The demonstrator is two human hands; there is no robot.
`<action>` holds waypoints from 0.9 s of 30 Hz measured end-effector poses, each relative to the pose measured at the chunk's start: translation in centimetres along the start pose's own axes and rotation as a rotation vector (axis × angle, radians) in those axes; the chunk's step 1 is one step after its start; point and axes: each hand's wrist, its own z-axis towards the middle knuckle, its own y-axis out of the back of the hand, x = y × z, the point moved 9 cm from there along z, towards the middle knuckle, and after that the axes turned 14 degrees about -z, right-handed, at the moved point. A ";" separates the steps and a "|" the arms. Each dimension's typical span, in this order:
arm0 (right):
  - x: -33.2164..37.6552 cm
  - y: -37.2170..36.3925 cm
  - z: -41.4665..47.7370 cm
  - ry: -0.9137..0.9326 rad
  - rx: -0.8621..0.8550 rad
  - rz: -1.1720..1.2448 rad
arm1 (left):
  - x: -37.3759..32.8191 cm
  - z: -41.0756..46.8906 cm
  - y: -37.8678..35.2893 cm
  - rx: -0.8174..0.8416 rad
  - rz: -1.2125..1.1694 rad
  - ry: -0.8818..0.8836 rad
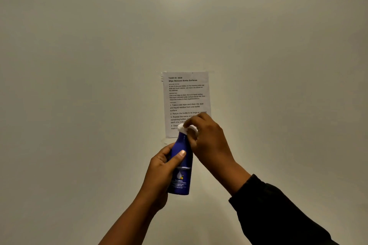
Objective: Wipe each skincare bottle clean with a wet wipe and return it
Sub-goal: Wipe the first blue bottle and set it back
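- Nearly the whole frame is filled by a plain off-white wall [79, 65], lit more brightly towards the top centre.
- A black long sleeve [278, 215] is seen at the lower right of the frame, covering the right forearm up to just short of the wrist. The left forearm, entering from the bottom centre, is bare.
- A white printed paper sheet [186, 95] is fixed to the wall just right of the frame's centre. It is headed "Wipe Skincare Bottle Surfaces", and its lower edge is partly covered by the hands and the bottle top.
- The right hand [209, 137] is held in front of the sheet's lower right corner, its fingers [196, 120] curled and pinched on the wipe.
- The left hand [161, 167] is placed below and to the left of it. Its fingers are wrapped round the bottle's middle from behind, and the thumb is laid across the front.
- A dark blue plastic bottle [182, 175] with a pale droplet mark and small white print is held up in the air at lower centre, nearly upright, its top tilted slightly to the right.
- A small white wet wipe [182, 128] is pressed over the bottle's top, which is hidden by it.
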 end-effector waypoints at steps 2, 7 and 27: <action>-0.2 -0.1 -0.4 -0.039 -0.014 0.078 | 0.2 0.0 -0.3 0.012 -0.055 0.030; 0.8 -1.4 -2.1 0.034 0.015 0.138 | -0.4 0.0 -0.2 -0.003 0.006 -0.067; -1.4 -0.7 -2.5 -0.141 -0.014 0.444 | 0.6 0.6 -1.3 0.151 -0.013 0.045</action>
